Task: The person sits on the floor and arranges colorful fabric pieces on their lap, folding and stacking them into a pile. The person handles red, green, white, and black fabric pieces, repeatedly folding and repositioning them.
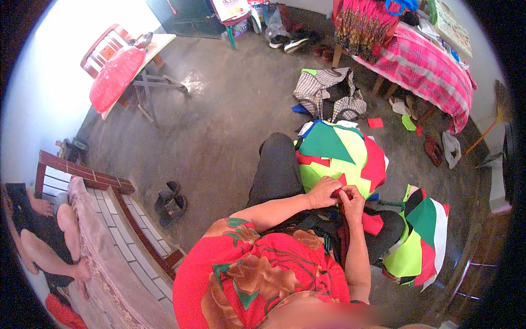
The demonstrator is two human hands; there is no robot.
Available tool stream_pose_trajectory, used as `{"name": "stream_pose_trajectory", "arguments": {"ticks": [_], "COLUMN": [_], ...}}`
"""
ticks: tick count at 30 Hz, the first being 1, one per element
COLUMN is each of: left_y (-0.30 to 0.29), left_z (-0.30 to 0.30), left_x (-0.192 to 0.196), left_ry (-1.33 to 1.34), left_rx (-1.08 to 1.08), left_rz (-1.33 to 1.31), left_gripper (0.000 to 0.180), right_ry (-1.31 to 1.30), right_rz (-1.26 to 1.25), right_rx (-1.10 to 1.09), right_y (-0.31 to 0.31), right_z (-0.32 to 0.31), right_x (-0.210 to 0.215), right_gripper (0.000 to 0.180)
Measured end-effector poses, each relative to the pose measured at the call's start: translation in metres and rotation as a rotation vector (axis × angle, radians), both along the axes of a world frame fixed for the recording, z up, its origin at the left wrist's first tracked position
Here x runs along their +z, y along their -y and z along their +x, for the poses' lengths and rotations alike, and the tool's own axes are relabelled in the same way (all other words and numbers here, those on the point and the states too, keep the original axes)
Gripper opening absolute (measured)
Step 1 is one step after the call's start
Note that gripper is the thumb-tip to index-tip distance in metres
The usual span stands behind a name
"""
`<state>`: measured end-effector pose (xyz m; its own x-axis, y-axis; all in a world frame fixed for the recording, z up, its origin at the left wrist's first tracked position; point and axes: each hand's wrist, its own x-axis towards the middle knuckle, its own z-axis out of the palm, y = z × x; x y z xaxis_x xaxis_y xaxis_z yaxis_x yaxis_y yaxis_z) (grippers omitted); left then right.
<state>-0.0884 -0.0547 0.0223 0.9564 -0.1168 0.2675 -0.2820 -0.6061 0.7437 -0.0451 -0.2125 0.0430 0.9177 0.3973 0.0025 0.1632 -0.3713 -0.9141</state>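
Left hand [322, 192] and right hand [353, 203] meet in front of the body, thumbs and fingers of both pinching a small red scrap [336, 193] between them; the fingers cover most of it, so how its edges lie I cannot tell; good handling seems to call for two light pinches close together, so the cloth lies even and is not tugged out of shape; beside the right wrist, a red cloth [373, 225] rests on the dark trousers [276, 167], best left clear of the working fingers; just beyond the hands spreads a cloth heap [326, 143] of green, yellow and red pieces, where a dropped red scrap could be hard to pick out; to the right is a second heap [421, 233]; farther off, a checked bag [318, 85] slumps on the floor.
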Motion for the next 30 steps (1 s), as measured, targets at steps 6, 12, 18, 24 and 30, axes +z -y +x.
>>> {"name": "stream_pose_trajectory", "arguments": {"ticks": [6,12,18,24,30], "left_y": [-0.002,-0.011,-0.028,-0.056,-0.064], "left_z": [0.009,0.007,0.013,0.004,0.006], "left_x": [-0.004,0.003,0.037,0.033,0.016], "left_ry": [0.116,0.019,-0.037,0.000,-0.092], "left_rx": [0.064,0.149,0.279,0.395,0.432], "left_rz": [-0.050,-0.227,-0.360,-0.367,-0.343], "left_gripper": [0.022,0.021,0.026,0.027,0.028], "right_ry": [0.211,0.523,0.529,0.286,-0.003], "right_rz": [-0.132,-0.306,-0.419,-0.192,0.259], "right_rx": [0.035,0.052,-0.144,-0.270,-0.180], "right_y": [0.002,0.009,0.036,0.056,0.057], "right_z": [0.000,0.003,0.016,0.024,0.037], "right_x": [0.015,0.025,0.040,0.027,0.010], "right_gripper": [0.022,0.029,0.022,0.024,0.014]}}
